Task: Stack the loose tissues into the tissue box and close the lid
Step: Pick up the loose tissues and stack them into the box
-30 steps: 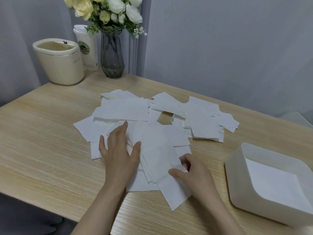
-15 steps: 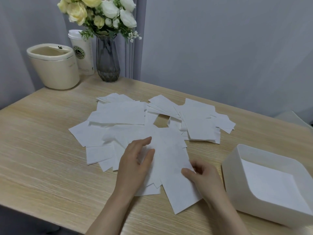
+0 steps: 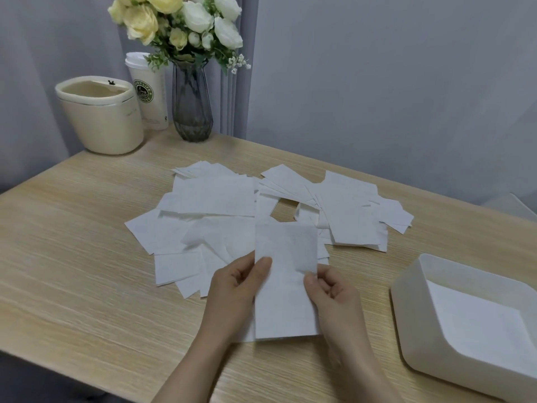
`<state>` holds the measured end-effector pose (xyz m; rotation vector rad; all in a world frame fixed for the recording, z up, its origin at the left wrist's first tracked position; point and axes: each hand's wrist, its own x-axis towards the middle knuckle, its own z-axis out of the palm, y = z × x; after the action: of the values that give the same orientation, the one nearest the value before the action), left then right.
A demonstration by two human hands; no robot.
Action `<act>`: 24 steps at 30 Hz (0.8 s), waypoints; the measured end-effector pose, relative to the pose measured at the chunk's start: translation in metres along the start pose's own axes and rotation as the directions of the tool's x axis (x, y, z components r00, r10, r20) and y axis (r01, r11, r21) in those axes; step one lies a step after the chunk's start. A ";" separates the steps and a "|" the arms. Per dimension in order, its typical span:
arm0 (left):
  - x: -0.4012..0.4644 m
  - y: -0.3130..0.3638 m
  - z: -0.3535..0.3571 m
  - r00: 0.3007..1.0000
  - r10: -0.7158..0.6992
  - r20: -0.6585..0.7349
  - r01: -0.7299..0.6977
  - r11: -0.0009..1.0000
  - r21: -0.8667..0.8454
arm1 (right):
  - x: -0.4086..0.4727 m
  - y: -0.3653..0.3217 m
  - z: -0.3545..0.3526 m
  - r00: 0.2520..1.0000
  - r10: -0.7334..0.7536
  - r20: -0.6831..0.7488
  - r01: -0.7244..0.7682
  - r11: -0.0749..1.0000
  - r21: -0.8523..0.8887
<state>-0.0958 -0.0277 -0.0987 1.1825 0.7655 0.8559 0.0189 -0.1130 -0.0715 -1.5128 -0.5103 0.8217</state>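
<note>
Several loose white tissues (image 3: 220,205) lie fanned out across the middle of the wooden table (image 3: 72,257). One tissue (image 3: 286,286) is lifted off the pile and held upright in front of me. My left hand (image 3: 235,292) pinches its left edge and my right hand (image 3: 334,298) pinches its right edge. The white tissue box (image 3: 406,309) sits open at the right, with a flat white layer showing inside. I see no lid.
At the back left corner stand a cream bin (image 3: 101,114), a paper coffee cup (image 3: 149,91) and a grey glass vase (image 3: 191,103) of flowers. A grey curtain and wall run behind the table.
Both hands were resting on the pile, sorting tissues. Now they have lifted one tissue and hold it by its two side edges above the table.
</note>
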 end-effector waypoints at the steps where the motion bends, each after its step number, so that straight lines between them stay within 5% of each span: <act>1: 0.000 0.000 -0.001 1.000 -0.015 -0.009 0.014 1.000 -0.023 | 0.000 0.000 0.004 1.000 -0.005 0.007 0.005 1.000 -0.002; 15: 0.002 -0.001 -0.005 0.993 -0.085 -0.081 0.070 0.983 -0.172 | 0.006 -0.006 0.007 0.999 -0.035 0.022 0.033 0.998 0.058; 24: 0.007 -0.003 -0.010 0.940 -0.032 -0.339 0.001 0.996 -0.093 | 0.030 0.005 -0.011 0.991 -0.123 -0.047 0.104 0.949 -0.296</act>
<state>-0.1005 -0.0175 -0.1045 0.9554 1.0043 1.0866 0.0458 -0.0985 -0.0825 -1.7584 -0.6878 0.6234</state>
